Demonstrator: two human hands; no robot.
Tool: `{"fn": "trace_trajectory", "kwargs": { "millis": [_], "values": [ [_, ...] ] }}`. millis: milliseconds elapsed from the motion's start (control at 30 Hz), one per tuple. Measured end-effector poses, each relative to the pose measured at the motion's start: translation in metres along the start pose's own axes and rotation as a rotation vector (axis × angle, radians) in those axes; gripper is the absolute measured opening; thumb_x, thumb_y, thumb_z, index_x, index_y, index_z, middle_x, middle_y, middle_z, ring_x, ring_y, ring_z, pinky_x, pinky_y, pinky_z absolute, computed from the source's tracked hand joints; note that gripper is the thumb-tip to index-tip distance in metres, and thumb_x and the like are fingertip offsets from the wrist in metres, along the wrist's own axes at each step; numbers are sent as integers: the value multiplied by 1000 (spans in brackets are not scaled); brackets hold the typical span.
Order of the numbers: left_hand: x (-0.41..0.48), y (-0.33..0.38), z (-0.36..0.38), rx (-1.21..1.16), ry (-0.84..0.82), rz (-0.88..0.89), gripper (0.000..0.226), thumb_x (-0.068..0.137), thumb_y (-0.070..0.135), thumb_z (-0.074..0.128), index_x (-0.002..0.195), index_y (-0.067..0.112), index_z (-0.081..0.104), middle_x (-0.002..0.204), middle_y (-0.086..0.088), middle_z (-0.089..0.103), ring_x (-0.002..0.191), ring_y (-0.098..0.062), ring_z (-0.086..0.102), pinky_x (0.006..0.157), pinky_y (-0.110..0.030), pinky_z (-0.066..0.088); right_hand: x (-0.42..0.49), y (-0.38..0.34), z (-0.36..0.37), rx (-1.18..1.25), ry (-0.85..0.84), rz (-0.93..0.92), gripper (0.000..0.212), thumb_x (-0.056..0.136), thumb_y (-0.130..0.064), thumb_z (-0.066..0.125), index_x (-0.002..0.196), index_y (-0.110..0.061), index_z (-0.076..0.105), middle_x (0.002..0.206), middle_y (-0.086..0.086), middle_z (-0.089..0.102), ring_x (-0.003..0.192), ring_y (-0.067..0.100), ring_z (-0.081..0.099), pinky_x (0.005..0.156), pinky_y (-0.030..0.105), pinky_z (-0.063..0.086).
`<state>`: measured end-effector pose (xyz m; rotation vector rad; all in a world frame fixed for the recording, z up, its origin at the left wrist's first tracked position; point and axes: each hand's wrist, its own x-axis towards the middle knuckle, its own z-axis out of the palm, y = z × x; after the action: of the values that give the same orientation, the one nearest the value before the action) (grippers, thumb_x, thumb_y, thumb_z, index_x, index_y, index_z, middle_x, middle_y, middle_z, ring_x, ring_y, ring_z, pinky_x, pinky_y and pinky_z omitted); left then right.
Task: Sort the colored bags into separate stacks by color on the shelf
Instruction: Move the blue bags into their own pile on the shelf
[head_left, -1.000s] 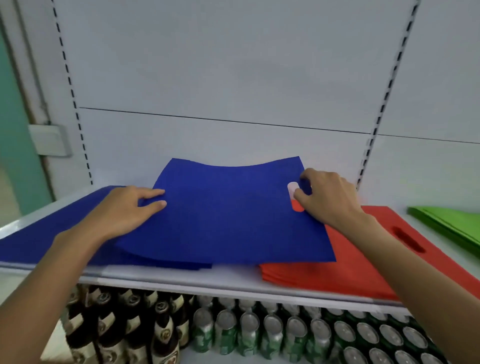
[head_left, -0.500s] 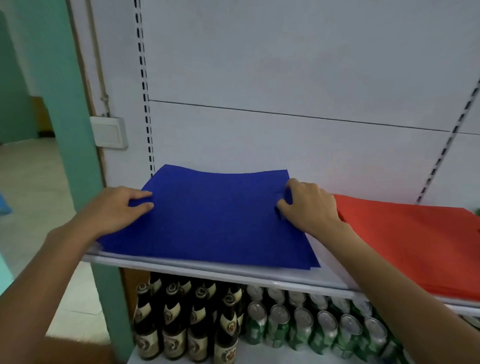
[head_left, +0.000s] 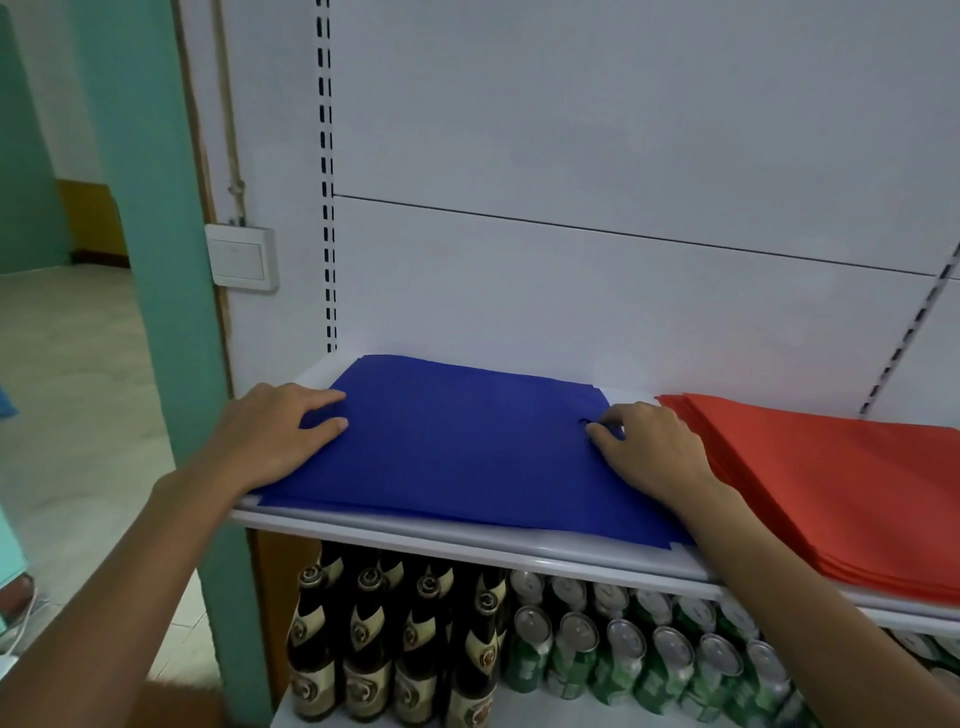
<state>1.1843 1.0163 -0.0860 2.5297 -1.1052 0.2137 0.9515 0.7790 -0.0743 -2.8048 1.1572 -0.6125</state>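
Observation:
A stack of blue bags (head_left: 457, 452) lies flat at the left end of the white shelf (head_left: 467, 543). My left hand (head_left: 270, 436) rests on its left edge with the fingers stretched out flat over the top bag. My right hand (head_left: 649, 452) is on the stack's right side, fingertips curled into the top blue bag's handle hole. A stack of red bags (head_left: 831, 483) lies just right of the blue one, with a narrow strip of bare shelf between them.
Below the shelf stand dark bottles (head_left: 369, 644) and rows of green cans (head_left: 623, 654). A teal post (head_left: 171, 312) and a wall switch (head_left: 241, 257) are left of the shelf. The white back panel (head_left: 597, 156) rises behind the bags.
Both hands moved the top blue bag left off the red stack and laid it flat on the blue stack. The view turned left, and the green bags dropped out of sight.

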Motion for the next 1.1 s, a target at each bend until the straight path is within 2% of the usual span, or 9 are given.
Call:
{"fn": "trace_trajectory", "kwargs": {
  "millis": [133,200,267,400,500,700,800,900,1100],
  "values": [
    [-3,5,-9,-22,-70,-50,51,93,51,35,139,30,40,135,-6,52,121,-26,48,97,-38,40,-2,-1,-4,84,88,-4,34,95,-34,46,109,-11,66,113,7,63,102,25,57,79,34,47],
    [-10,19,-18,-65,13,-69,54,92,53,32,137,25,45,134,-8,52,119,-27,50,97,-40,40,-3,4,-17,140,216,-31,30,95,-30,47,114,-14,64,115,5,62,106,22,55,78,32,42],
    [-18,45,-23,-80,105,-7,52,92,51,34,133,23,49,131,-6,54,118,-25,51,98,-41,41,-5,15,-34,221,322,-59,26,92,-27,51,111,-15,65,111,2,63,102,20,57,78,30,42],
    [-35,119,-12,-180,68,159,46,91,49,41,131,28,50,133,5,53,123,-16,47,104,-40,37,-14,62,-61,326,393,-106,21,87,-17,57,105,-13,67,106,1,68,89,16,62,83,33,49],
    [-37,191,7,-162,57,299,45,93,48,41,132,29,49,135,9,50,125,-12,45,104,-34,36,-31,122,-82,288,383,-31,22,86,-16,59,106,-14,67,105,1,68,88,16,62,85,34,49],
    [-44,348,50,-155,96,457,42,92,44,45,128,26,54,132,3,54,121,-18,50,101,-36,39,-85,283,-134,154,410,120,24,86,-16,61,108,-13,67,104,1,68,88,16,62,79,25,40],
    [-59,426,73,-176,120,475,41,91,44,48,127,25,55,130,2,56,121,-17,51,102,-33,38,-105,364,-162,103,380,130,24,87,-17,61,110,-13,66,105,2,68,90,18,63,82,30,45],
    [-76,495,86,-165,67,490,43,91,45,46,129,27,52,133,3,53,124,-15,48,105,-34,36,-115,432,-188,77,371,131,24,86,-17,63,109,-14,66,104,2,69,88,19,63,82,34,49],
    [-86,596,100,-131,50,482,44,91,49,44,128,27,54,132,5,54,121,-15,50,100,-30,40,-118,520,-216,117,363,116,24,86,-17,62,109,-16,66,103,1,68,89,17,63,83,34,49]
  ]
}}
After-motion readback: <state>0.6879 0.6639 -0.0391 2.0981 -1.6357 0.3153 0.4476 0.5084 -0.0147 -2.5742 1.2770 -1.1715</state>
